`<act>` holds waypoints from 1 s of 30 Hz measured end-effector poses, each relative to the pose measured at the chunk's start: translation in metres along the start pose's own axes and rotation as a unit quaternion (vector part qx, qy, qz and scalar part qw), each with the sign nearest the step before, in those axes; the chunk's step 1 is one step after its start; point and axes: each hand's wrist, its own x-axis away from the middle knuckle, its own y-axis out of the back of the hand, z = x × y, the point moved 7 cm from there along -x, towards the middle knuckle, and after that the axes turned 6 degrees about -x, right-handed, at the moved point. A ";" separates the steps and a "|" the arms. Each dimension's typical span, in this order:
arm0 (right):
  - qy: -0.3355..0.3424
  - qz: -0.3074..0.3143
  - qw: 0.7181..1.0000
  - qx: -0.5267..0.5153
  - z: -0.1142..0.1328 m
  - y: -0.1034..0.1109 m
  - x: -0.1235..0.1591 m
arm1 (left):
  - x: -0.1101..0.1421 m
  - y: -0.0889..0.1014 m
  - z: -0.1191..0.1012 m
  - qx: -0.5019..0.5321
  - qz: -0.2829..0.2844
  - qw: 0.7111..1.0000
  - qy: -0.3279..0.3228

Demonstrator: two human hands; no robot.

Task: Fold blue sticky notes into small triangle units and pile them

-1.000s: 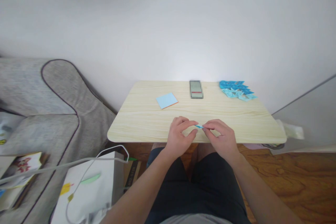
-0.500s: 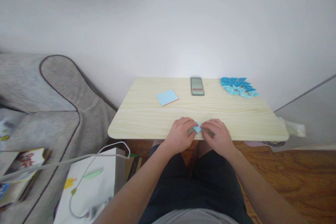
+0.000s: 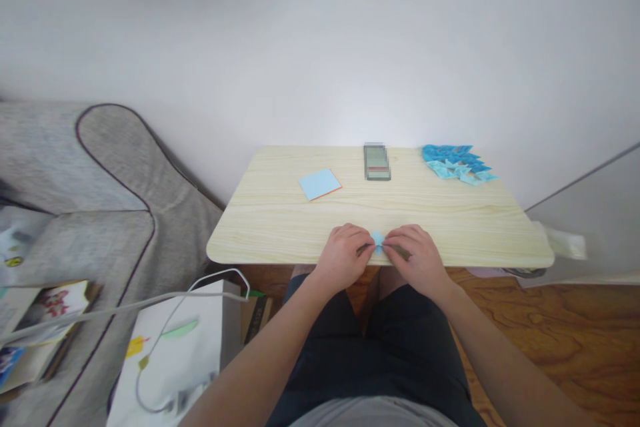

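Left hand: pinching blue paper, seemingly part-folded
Right hand: pinching it too
Folded pieces: right beyond grip, seemingly done
Paper stack: left beyond grip, unfolded

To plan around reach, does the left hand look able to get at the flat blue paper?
Probably yes: nothing appears to block the left hand from the flat blue paper, though that hand is pinching a small folded piece.
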 end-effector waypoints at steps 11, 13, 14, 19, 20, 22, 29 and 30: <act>-0.034 -0.005 0.999 -0.002 -0.007 0.002 -0.001 | -0.003 0.003 0.006 -0.081 0.011 0.995 0.063; -0.041 -0.003 0.999 0.010 -0.009 0.002 -0.001 | -0.003 0.003 0.007 -0.089 0.014 0.993 0.076; -0.045 0.001 0.999 0.017 -0.010 0.002 -0.002 | -0.004 0.003 0.008 -0.093 0.017 0.992 0.083; -0.073 0.017 0.996 0.056 -0.012 0.001 -0.004 | -0.005 0.003 0.011 -0.103 0.023 0.988 0.115; -0.080 0.019 0.995 0.063 -0.012 0.001 -0.005 | -0.005 0.003 0.011 -0.104 0.024 0.987 0.117; -0.095 0.019 0.992 0.078 -0.010 0.001 -0.005 | -0.006 0.003 0.011 -0.105 0.028 0.987 0.119; -0.137 0.011 0.983 0.118 -0.006 -0.004 -0.008 | -0.007 0.001 0.011 -0.117 0.023 0.984 0.130; -0.141 0.007 0.982 0.123 -0.006 -0.004 -0.008 | -0.008 0.001 0.010 -0.118 0.021 0.984 0.129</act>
